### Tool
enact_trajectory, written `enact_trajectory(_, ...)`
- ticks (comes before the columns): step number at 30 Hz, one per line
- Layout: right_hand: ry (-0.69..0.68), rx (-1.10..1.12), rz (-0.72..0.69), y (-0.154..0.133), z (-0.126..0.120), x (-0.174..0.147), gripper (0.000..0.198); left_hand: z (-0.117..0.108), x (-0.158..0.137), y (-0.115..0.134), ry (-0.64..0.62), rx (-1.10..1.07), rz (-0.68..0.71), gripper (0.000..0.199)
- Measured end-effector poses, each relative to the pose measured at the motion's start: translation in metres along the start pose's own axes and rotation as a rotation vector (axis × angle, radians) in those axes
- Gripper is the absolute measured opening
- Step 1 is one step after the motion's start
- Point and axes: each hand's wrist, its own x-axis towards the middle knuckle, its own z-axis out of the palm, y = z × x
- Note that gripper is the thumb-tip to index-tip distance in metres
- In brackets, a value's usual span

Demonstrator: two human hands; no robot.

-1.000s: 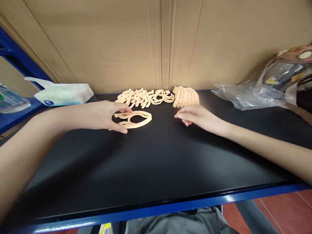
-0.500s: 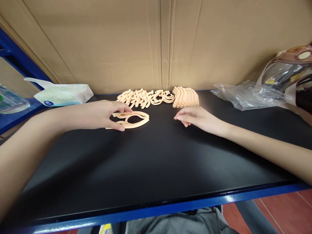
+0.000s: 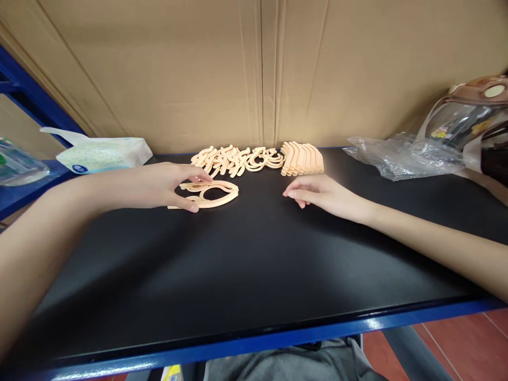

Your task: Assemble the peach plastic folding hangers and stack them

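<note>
A peach-coloured plastic folding hanger (image 3: 227,201), folded into a loop, lies on the black tabletop (image 3: 254,264). My left hand (image 3: 174,186) is around its left end, thumb at the near edge and fingers at the far edge, covering part of it. To the right, my right hand (image 3: 313,191) hovers low over the table with its fingers curled together; nothing shows in them. Just behind it stands a neat row of curved peach hanger arms (image 3: 302,157). Left of that row are loose peach hooks (image 3: 264,159) and a heap of short curved pieces (image 3: 222,160).
A tissue pack (image 3: 105,153) sits at the back left, beside a blue metal frame (image 3: 35,95). Crumpled clear plastic bags (image 3: 405,156) and a clear bottle with a brown lid (image 3: 460,121) are at the back right. A cardboard wall (image 3: 178,74) closes the back.
My left hand and the folding hanger have shifted slightly left together. My right hand has barely moved.
</note>
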Motion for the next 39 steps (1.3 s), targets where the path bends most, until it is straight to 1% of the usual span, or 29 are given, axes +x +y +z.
enact_trajectory(12, -0.006, -0.005, -0.002, 0.0009, -0.0002, -0.0002, 0.032, 0.0007, 0.0002, -0.0042, -0.001, -0.01, 0.03, 0.06)
enact_trajectory(24, -0.011, -0.028, 0.011, -0.0024, -0.0006, -0.0003, 0.031, 0.0023, -0.0007, -0.0064, 0.004, -0.008, 0.084, 0.051)
enact_trajectory(31, -0.021, -0.037, 0.011, -0.0037, -0.0009, -0.0003, 0.031, 0.0017, -0.0027, -0.0027, -0.014, 0.012, 0.103, 0.054)
enact_trajectory(39, -0.028, -0.04, 0.023, -0.006, -0.0004, -0.0005, 0.038, 0.0028, -0.0016, -0.0049, -0.012, 0.021, 0.129, 0.053)
